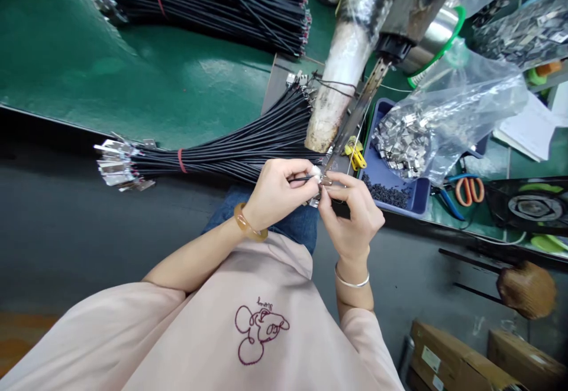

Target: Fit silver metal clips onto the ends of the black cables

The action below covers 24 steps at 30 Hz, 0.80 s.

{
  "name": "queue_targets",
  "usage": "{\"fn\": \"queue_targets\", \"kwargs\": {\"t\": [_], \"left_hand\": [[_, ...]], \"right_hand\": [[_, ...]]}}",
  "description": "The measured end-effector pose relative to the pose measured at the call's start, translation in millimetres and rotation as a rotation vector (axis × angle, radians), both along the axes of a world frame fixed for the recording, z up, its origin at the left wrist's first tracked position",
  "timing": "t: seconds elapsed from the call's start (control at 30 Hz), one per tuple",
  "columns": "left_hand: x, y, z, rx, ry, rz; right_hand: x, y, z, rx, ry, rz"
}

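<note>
My left hand (284, 190) is closed in a pinch on a thin black cable (300, 178), its end pointing right. Meeting it fingertip to fingertip, my right hand (352, 213) pinches something small at the cable's end, mostly hidden by the fingers. Just above the fingertips is the lower end of what looks like a soldering iron (370, 92) with a slotted metal barrel. Behind my left hand lies a bundle of black cables (239, 139), tied with a red band (181, 161), with metal connectors (118, 163) at its left end.
A tube wrapped in plastic (337, 77) hangs over the bench. To the right stand a blue tray (417, 196) with a bag of metal shells (406, 142), a solder spool (437, 39) and orange-handled pliers (469, 190). Another cable bundle (213, 12) lies at the back.
</note>
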<state>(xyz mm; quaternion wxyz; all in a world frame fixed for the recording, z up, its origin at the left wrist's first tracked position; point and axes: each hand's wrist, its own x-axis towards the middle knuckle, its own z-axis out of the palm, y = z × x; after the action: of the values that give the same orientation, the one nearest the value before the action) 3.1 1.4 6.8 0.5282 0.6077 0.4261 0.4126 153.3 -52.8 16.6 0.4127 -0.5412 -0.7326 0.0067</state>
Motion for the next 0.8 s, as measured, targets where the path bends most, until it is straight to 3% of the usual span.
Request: {"fn": "queue_targets", "kwargs": {"t": [0.37, 0.5, 0.6, 0.67, 0.73, 0.8], "left_hand": [[-9.9, -1.8, 5.8, 0.060, -0.004, -0.144], [-20.2, -0.5, 9.1, 0.220, 0.004, -0.237], [-24.6, 0.7, 9.1, 0.208, -0.009, -0.364], [-24.5, -0.5, 7.2, 0.145, -0.031, -0.350], [-22.8, -3.2, 4.4, 0.096, -0.054, -0.289], [-20.8, -6.3, 1.9, 0.093, -0.042, -0.237]], "right_hand": [[7.9, -11.5, 3.0, -0.012, 0.059, -0.008], [11.9, -11.2, 2.9, -0.251, 0.413, 0.017], [10.8, -7.5, 1.3, -0.449, 0.544, 0.042], [8.0, -8.8, 1.8, -0.331, 0.523, -0.027], [5.1, -15.9, 5.0, -0.069, 0.489, -0.090], [3.7, -27.2, 10.5, 0.012, 0.405, -0.096]]}}
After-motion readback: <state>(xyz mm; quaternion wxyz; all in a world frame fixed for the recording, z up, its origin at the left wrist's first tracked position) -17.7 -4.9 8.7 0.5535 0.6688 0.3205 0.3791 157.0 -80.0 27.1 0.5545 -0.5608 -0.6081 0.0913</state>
